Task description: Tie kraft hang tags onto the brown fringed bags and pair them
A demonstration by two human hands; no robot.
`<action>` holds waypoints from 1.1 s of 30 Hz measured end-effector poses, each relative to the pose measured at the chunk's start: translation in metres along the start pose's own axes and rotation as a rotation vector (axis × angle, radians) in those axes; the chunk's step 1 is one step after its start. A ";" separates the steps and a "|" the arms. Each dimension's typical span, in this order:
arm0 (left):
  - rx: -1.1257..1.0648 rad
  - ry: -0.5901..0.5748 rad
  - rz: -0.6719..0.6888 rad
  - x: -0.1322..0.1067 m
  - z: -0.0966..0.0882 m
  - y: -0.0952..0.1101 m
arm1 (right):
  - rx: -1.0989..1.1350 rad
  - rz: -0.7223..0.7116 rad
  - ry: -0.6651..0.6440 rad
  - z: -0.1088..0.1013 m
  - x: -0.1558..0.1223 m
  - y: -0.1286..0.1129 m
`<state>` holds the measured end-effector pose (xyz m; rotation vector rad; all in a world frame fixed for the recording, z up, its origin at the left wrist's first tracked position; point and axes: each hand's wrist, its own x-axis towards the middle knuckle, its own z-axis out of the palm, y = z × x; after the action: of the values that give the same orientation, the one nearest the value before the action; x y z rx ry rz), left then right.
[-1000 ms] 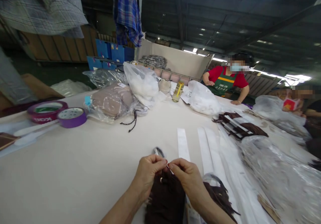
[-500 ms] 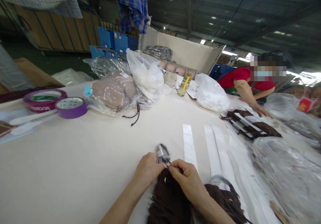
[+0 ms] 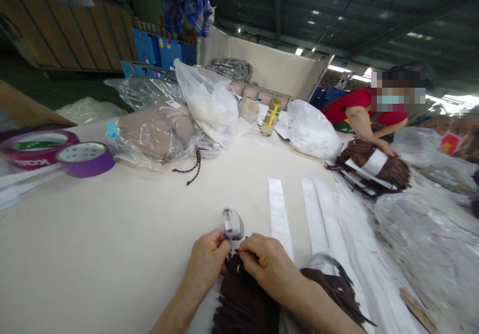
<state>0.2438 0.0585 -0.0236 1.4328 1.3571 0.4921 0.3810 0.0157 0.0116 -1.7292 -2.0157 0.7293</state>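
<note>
A dark brown fringed bag [image 3: 245,299] lies in front of me at the table's near side, with small gold-coloured eyelets near its top edge. My left hand [image 3: 207,254] is closed in a pinch at the top left of that edge. Fingers of my right hand [image 3: 267,264] pinch the same edge further right; what exactly lies between the fingertips is hidden. Just beyond both hands, a looped handle wrapped in clear plastic [image 3: 232,223] stands up from the bag. A second brown fringed bag [image 3: 329,291] is partly covered by my right forearm.
White strips [image 3: 280,214] lie right of centre. Purple tape rolls [image 3: 86,159] sit at left, near a plastic-wrapped taupe bag [image 3: 153,132]. A co-worker in red [image 3: 355,107] touches a stack of brown fringed bags [image 3: 374,167]. Clear plastic bags [image 3: 422,239] heap at right.
Both hands have shifted slightly apart along the bag's top edge, and the wrapped handle has tilted. The co-worker's brown stack looks taller, with another fringed piece on it. My view has turned a little.
</note>
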 end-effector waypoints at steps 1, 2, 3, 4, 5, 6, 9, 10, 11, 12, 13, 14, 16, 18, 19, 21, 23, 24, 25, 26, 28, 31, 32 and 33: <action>-0.016 0.007 0.008 0.000 0.000 -0.001 | -0.031 -0.037 -0.021 -0.001 0.002 0.000; -0.032 0.012 0.015 0.000 0.000 -0.001 | -0.055 -0.065 -0.040 -0.001 0.004 0.001; -0.048 0.014 0.022 0.000 0.000 -0.002 | -0.067 -0.084 -0.056 -0.002 0.006 0.002; -0.062 0.015 0.029 0.000 0.000 -0.003 | -0.066 -0.098 -0.066 -0.002 0.008 0.002; -0.072 0.016 0.033 0.000 0.000 -0.003 | -0.055 -0.107 -0.075 -0.001 0.009 0.003; -0.076 0.016 0.035 0.000 -0.001 -0.003 | -0.041 -0.108 -0.083 -0.001 0.010 0.004; -0.082 0.026 0.033 0.001 -0.001 -0.005 | -0.004 -0.072 -0.100 0.000 0.012 0.005; -0.082 0.031 0.030 0.001 -0.001 -0.005 | 0.001 -0.054 -0.107 0.000 0.013 0.006; -0.083 0.036 0.026 0.000 -0.001 -0.005 | 0.004 -0.039 -0.115 0.000 0.013 0.006; -0.083 0.040 0.021 0.000 -0.001 -0.006 | 0.005 -0.029 -0.121 0.000 0.013 0.006; -0.082 0.045 0.015 0.000 -0.001 -0.006 | 0.004 -0.024 -0.126 0.000 0.013 0.006; -0.081 0.050 0.010 0.000 -0.001 -0.007 | 0.002 -0.022 -0.129 0.000 0.013 0.006; -0.079 0.059 0.005 0.000 -0.001 -0.007 | -0.010 -0.024 -0.123 0.002 0.013 0.006; -0.080 0.064 0.008 0.000 -0.001 -0.008 | -0.033 -0.028 -0.104 0.004 0.012 0.006; -0.083 0.066 0.009 0.000 -0.001 -0.008 | -0.046 -0.032 -0.094 0.005 0.011 0.005; -0.087 0.066 0.012 -0.001 -0.002 -0.008 | -0.071 -0.050 -0.075 0.007 0.011 0.004; -0.089 0.064 0.016 -0.001 -0.002 -0.007 | -0.087 -0.072 -0.058 0.009 0.010 0.003; -0.091 0.064 0.020 -0.001 -0.002 -0.007 | -0.091 -0.080 -0.050 0.010 0.010 0.003; -0.092 0.064 0.023 -0.001 -0.002 -0.007 | -0.092 -0.085 -0.042 0.012 0.010 0.003; -0.095 0.065 0.027 -0.001 -0.002 -0.006 | -0.089 -0.086 -0.037 0.013 0.010 0.004; -0.099 0.066 0.029 -0.001 -0.001 -0.005 | -0.075 -0.084 -0.031 0.014 0.011 0.005; -0.094 0.067 0.025 -0.001 -0.001 -0.005 | -0.022 -0.078 -0.032 0.015 0.011 0.006; -0.090 0.066 0.024 -0.001 -0.001 -0.005 | 0.002 -0.075 -0.037 0.014 0.011 0.007; -0.088 0.065 0.023 -0.001 -0.001 -0.005 | 0.025 -0.071 -0.045 0.014 0.012 0.007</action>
<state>0.2407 0.0566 -0.0269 1.3728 1.3551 0.6108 0.3762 0.0260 -0.0046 -1.6327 -2.0768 0.7733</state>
